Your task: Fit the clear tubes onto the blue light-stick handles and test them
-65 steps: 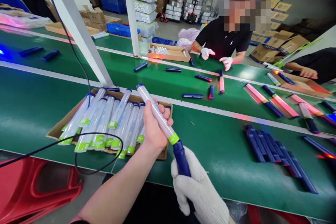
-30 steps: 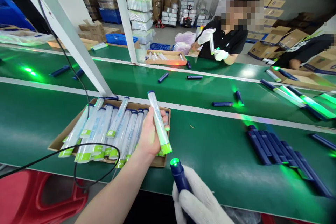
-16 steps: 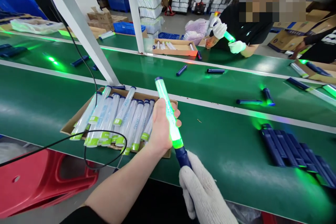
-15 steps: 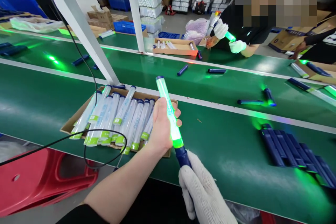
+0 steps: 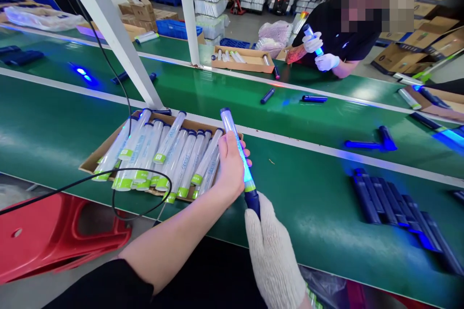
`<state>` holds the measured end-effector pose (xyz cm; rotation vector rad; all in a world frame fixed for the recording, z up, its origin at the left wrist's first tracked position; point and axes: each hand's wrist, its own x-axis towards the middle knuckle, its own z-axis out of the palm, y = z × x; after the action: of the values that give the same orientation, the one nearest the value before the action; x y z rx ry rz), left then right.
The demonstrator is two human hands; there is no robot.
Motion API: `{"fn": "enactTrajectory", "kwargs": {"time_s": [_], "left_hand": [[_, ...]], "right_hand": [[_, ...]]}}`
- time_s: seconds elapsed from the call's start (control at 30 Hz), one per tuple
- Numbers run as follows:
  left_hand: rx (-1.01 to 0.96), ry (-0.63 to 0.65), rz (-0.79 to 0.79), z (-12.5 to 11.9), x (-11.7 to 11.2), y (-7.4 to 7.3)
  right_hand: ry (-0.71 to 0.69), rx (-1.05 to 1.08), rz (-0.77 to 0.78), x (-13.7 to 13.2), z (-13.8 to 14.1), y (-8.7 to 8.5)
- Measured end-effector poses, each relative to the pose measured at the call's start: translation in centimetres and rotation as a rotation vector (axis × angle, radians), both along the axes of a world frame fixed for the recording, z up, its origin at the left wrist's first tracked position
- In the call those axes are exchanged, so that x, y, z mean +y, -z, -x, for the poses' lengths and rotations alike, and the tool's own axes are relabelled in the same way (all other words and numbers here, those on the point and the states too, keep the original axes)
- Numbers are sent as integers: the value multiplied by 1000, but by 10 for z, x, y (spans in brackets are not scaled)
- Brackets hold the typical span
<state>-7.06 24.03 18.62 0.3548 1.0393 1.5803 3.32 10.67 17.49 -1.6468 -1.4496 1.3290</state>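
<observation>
Loose handles (image 5: 314, 99) drifted right; the green-banded tube (image 5: 242, 154) glows blue.

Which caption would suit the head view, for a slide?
Bare left hand holds a blue-lit tube; gloved right hand grips its dark handle.

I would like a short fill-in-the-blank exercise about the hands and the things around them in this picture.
1. The camera wearer's bare left hand holds a translucent tube that glows ____.
2. The gloved hand gripping the dark blue handle is the wearer's ____ one.
3. The translucent tubes in the cardboard tray have ____ bands at their nearer ends.
4. The stool at lower left is coloured ____.

Missing words: blue; right; green; red.
</observation>
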Motion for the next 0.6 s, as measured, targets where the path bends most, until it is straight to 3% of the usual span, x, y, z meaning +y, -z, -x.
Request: {"fn": "enactTrajectory", "kwargs": {"time_s": [0.33, 0.6], "left_hand": [[58, 5, 42, -20, 8, 7], [49, 14, -46, -38, 19, -8]], "right_hand": [[32, -149, -14, 4, -6, 0], [62, -160, -64, 14, -15, -9]]}}
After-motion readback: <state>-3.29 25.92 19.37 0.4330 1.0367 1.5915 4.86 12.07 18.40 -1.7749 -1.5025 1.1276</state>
